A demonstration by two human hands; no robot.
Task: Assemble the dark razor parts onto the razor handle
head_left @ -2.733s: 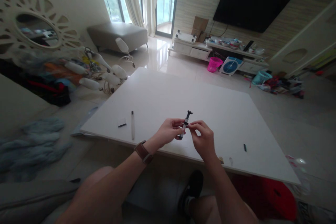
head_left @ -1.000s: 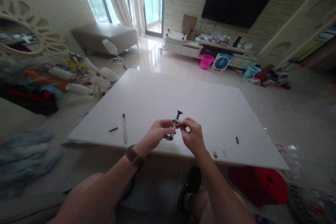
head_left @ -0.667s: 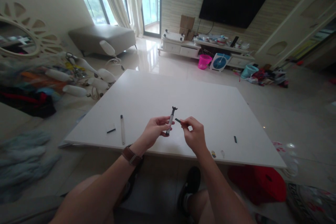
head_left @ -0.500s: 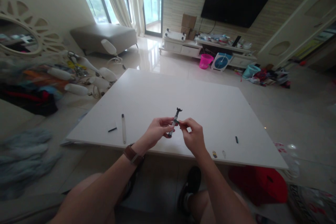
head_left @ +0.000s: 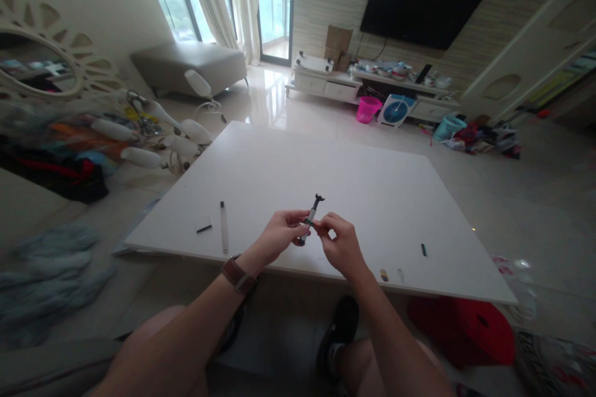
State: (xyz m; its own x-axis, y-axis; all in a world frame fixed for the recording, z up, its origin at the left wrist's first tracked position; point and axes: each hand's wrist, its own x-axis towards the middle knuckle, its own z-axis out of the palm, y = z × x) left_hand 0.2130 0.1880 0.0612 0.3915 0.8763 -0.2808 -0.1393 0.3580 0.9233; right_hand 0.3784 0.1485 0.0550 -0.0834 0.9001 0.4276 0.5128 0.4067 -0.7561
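Observation:
Above the near part of the white table, my left hand [head_left: 280,231] is closed round a slim light-grey stick [head_left: 312,214] with a black forked head [head_left: 319,198]. It is held tilted, head up and to the right; its exact kind I cannot tell. At the stick's middle, my right hand [head_left: 339,239] pinches a small dark-green piece [head_left: 309,222] that lies across it. Whether that piece is fixed to the stick is too small to see. Fingers hide part of the lower shaft.
On the white table [head_left: 326,164] lie a clear tube with a black cap [head_left: 224,229] and a short black strip [head_left: 203,229] at left. At right are a dark-green strip [head_left: 423,250], a small yellow figure [head_left: 383,275] and a clear piece [head_left: 401,275]. A white lamp [head_left: 181,146] stands beyond the left edge.
The green piece sits slightly lower along the stick, with my right fingers closer to the shaft. The whole view has shifted a little; the table things lie as before.

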